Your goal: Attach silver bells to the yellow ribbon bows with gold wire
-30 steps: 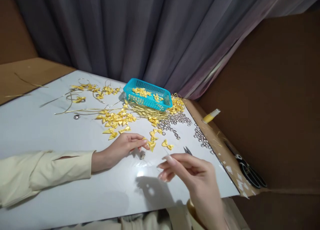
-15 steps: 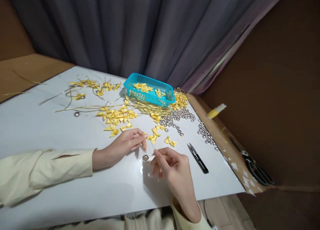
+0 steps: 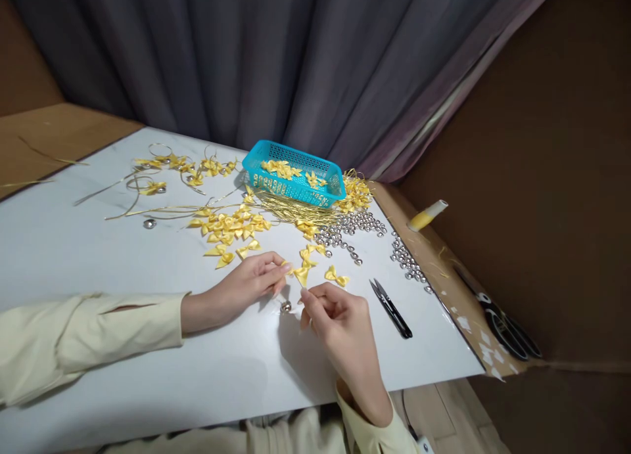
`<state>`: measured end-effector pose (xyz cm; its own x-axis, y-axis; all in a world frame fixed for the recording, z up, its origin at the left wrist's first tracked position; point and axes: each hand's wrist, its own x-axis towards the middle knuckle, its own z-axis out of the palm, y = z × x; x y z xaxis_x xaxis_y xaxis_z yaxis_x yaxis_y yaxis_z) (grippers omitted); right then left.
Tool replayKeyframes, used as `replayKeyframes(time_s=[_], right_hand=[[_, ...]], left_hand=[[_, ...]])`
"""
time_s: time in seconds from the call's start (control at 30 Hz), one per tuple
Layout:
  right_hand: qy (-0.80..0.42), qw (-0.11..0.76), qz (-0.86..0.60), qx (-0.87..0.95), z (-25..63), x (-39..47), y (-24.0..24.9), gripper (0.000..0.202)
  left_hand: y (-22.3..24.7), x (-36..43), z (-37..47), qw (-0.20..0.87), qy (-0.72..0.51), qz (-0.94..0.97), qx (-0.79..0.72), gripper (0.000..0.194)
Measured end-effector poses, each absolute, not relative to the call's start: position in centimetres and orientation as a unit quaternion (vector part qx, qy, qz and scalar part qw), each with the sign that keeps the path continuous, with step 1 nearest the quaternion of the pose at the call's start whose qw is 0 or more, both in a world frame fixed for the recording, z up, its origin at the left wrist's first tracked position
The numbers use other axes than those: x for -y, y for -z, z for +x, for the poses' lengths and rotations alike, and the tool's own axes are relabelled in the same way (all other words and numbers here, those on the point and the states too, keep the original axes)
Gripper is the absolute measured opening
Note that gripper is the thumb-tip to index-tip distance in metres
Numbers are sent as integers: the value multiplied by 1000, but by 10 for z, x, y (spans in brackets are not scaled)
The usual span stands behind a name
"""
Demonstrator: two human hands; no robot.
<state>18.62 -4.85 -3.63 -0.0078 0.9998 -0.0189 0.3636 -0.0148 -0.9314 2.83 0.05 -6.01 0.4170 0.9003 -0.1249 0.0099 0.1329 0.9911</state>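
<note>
My left hand (image 3: 251, 286) pinches a thin cord between thumb and forefinger, and a sliver of yellow shows at the fingertips. Its other fingers curl below. Close by on the right, my right hand (image 3: 335, 316) has thumb and forefinger pinched on the cord's other part, which is mostly hidden now. A silver bell (image 3: 286, 307) sits just under and between the hands; whether it hangs or rests on the table I cannot tell. Just beyond the fingertips lies a yellow ribbon bow (image 3: 302, 270), with another bow (image 3: 336, 276) to its right.
More bows (image 3: 229, 224) lie in a pile behind my left hand. A blue basket (image 3: 296, 192) holds some bows; gold cords (image 3: 296, 211) lie before it. Silver bells (image 3: 340, 234) spread rightward. Thread snips (image 3: 392, 309) and scissors (image 3: 510, 332) lie right, near a yellow-and-white tube (image 3: 428, 216).
My right hand has moved slightly up toward my left fingertips, so the stretch of cord between the hands shows less. My left hand has hardly moved.
</note>
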Motion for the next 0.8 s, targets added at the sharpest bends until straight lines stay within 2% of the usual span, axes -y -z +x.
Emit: replayKeyframes(time_s=[0.5,0.8], right_hand=[[-410,364,-598,585,185,46,36,33],[-388,354,-597,607,182,45,38,32]], left_hand=[[62,-1,29,622,-358,565,-408,34],[69,-3,26,595,-350,602,-402,27]])
